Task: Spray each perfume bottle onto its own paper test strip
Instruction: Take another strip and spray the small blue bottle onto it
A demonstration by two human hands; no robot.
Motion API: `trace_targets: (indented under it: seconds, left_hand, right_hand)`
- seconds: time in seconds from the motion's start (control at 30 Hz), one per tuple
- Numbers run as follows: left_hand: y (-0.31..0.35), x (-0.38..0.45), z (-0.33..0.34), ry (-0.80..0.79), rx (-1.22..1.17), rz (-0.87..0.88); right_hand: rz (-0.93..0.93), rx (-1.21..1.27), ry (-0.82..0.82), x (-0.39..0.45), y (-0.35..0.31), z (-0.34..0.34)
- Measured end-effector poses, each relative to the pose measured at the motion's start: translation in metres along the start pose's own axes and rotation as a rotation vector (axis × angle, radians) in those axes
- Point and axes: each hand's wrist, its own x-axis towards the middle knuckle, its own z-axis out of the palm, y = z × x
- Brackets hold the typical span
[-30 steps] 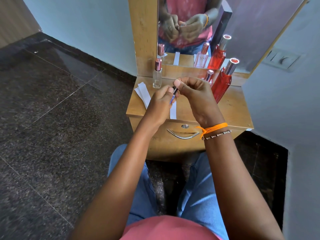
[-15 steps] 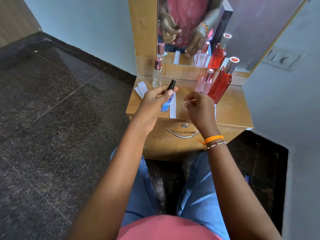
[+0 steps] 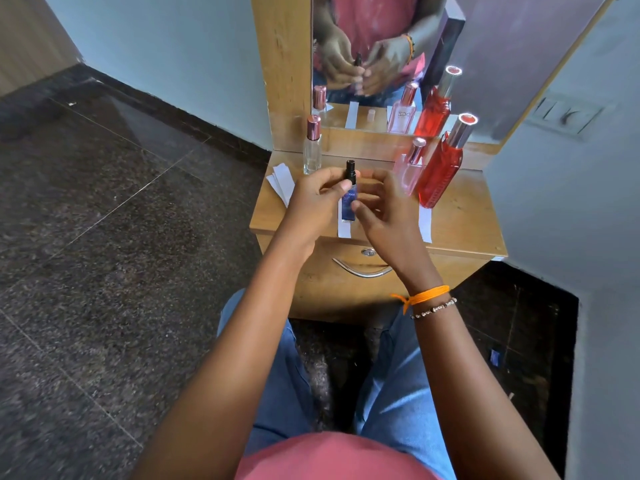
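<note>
Small wooden dressing table (image 3: 460, 216) at 12 o'clock, one drawer with curved metal handle (image 3: 362, 270), mirror (image 3: 519, 46) above. Dark speckled stone floor (image 3: 104, 237) from 7 to 10 o'clock; pale blue walls (image 3: 173, 39), switch plate (image 3: 568, 114) at 2 o'clock

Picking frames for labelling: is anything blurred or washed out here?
Head view: right hand motion-smeared at the fingers; blue bottle in left hand fairly sharp; floor streaked toward the edges; glare on the red bottle cap; wide-angle bending of walls.
</note>
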Motion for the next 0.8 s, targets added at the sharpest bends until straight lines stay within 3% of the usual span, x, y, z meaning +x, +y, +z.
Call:
trace_targets:
  seconds: [0.13,0.27,0.43,0.7,0.8]
  left_hand:
    - [0.004,0.007,0.002,-0.07,0.043,-0.005]
    - [-0.002,0.029,0.004,0.053,0.618,0.075]
    - [-0.018,0.048,0.021,-0.013,1.041,0.015]
    - [-0.018,0.049,0.028,0.134,0.965,0.026]
    - [-0.012,0.042,0.023,0.185,0.829,0.055]
  right_hand:
    - [0.01,-0.082,0.041,-0.001,0.003,-0.003]
    - [0.076,-0.101,0.063,-0.002,0.007,-0.008]
    - [0.043,-0.07,0.081,0.0,0.007,-0.013]
    - [0.043,-0.012,0.054,0.001,0.007,-0.017]
    - [0.127,0.174,-0.004,0.0,0.005,-0.017]
